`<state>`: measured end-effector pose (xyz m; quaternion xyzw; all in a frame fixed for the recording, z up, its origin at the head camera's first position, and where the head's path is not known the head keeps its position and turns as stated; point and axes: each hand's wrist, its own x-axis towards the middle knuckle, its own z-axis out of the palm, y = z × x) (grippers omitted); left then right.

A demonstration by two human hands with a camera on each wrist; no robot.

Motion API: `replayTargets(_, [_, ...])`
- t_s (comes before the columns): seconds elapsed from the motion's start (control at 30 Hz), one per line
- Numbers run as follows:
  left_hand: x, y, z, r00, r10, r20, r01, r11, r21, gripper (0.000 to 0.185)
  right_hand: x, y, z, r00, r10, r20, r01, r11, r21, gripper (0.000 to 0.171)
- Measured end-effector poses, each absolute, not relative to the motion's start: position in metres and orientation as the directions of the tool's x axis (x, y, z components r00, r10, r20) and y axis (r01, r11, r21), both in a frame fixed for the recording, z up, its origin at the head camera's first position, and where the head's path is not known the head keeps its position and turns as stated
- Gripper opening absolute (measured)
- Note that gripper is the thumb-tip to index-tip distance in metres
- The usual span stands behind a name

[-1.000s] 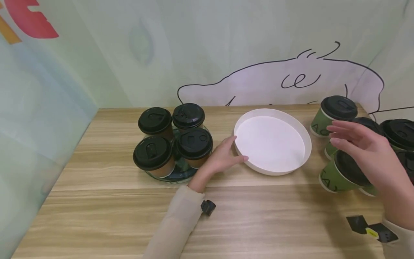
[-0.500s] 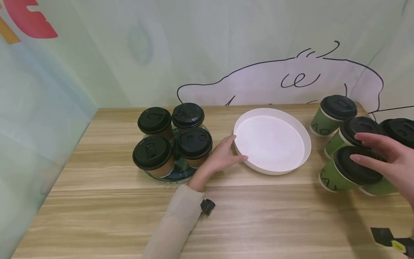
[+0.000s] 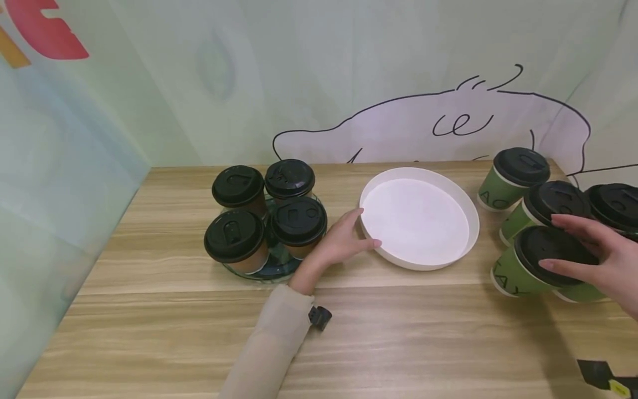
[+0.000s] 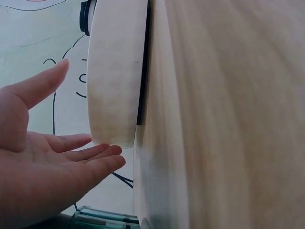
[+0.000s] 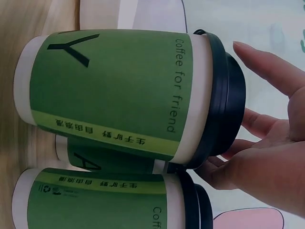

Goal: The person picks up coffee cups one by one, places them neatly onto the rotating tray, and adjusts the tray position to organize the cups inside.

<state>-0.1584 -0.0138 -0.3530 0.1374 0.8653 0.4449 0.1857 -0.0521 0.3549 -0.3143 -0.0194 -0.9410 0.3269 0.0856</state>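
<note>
My left hand (image 3: 344, 241) is at the left rim of a round white tray (image 3: 418, 221), its thumb and fingers spread. In the left wrist view, the fingertips touch the pale side wall (image 4: 116, 71) of the tray, and the thumb stands away from it. My right hand (image 3: 605, 260) is at the black lid (image 3: 545, 249) of the front green paper coffee cup (image 3: 515, 271). The right wrist view has that cup (image 5: 114, 90) upright on the table, the thumb apart from the lid and the other fingers right behind it.
Several other green lidded cups (image 3: 503, 188) crowd round the front one at the right. On the left, several brown coffee cups with black lids (image 3: 236, 238) stand on a round glass tray (image 3: 279, 266). A printed cloth backdrop (image 3: 319, 83) rises behind the wooden table (image 3: 379, 343).
My right hand has moved right and down from above the green cups to the front cup's lid. The left hand and white tray have stayed in place.
</note>
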Motion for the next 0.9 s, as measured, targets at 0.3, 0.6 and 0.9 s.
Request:
replayTargets(0.3, [-0.16, -0.014, -0.355, -0.893, 0.399, -0.205, 0.056, 0.552, 0.832, 0.08, -0.05, 0.352, -0.315, -0.981, 0.083, 0.174, -0.047, 0.773, -0.633, 0.084])
replayTargets(0.6, [-0.159, -0.014, -0.356, -0.891, 0.4, -0.216, 0.035, 0.535, 0.844, 0.08, -0.049, 0.35, -0.314, -0.967, 0.08, 0.24, -0.113, 0.713, -0.692, 0.082])
replayTargets(0.9, [-0.158, -0.016, -0.355, -0.887, 0.414, -0.205, 0.051, 0.529, 0.847, 0.081, -0.052, 0.345, -0.311, -0.942, 0.051, 0.33, -0.228, 0.622, -0.749, 0.081])
